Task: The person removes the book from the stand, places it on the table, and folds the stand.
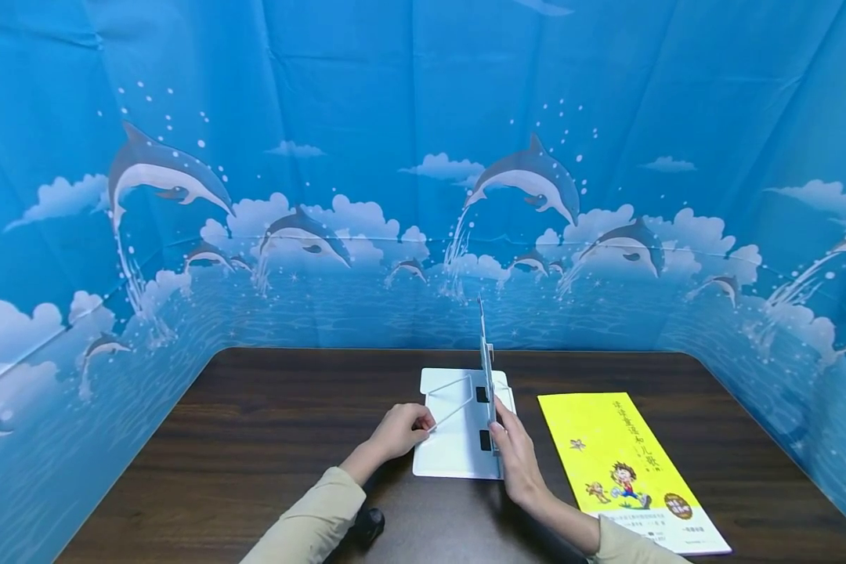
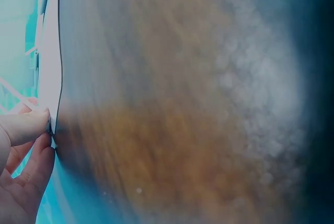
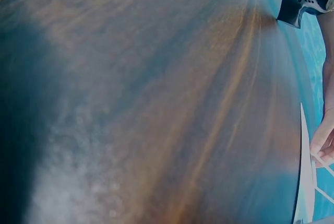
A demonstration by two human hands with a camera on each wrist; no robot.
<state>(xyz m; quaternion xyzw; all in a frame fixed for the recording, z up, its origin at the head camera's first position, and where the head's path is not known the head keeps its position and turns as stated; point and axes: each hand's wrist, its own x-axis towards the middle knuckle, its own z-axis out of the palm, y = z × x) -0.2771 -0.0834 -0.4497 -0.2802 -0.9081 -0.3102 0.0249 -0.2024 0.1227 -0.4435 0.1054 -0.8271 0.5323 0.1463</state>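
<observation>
A white book stand lies unfolded in the head view, its flat plate (image 1: 447, 458) on the table and its second panel (image 1: 486, 345) standing upright, nearly edge-on. Black hinge pieces (image 1: 485, 440) join the two. Over the flat plate runs a bent wire support (image 1: 458, 409). My left hand (image 1: 400, 431) pinches the wire's near end at the plate's left edge; in the left wrist view its thumb and fingers (image 2: 28, 130) meet beside the plate (image 2: 51, 62). From the right, my right hand (image 1: 518, 454) holds the upright panel low down, partly hiding it.
To the right, a yellow book (image 1: 623, 462) with a cartoon cover lies on the dark wooden table (image 1: 289, 407). A blue dolphin-print curtain (image 1: 366, 157) surrounds the table's back and sides. A black wrist device (image 1: 368, 526) sits by the left sleeve.
</observation>
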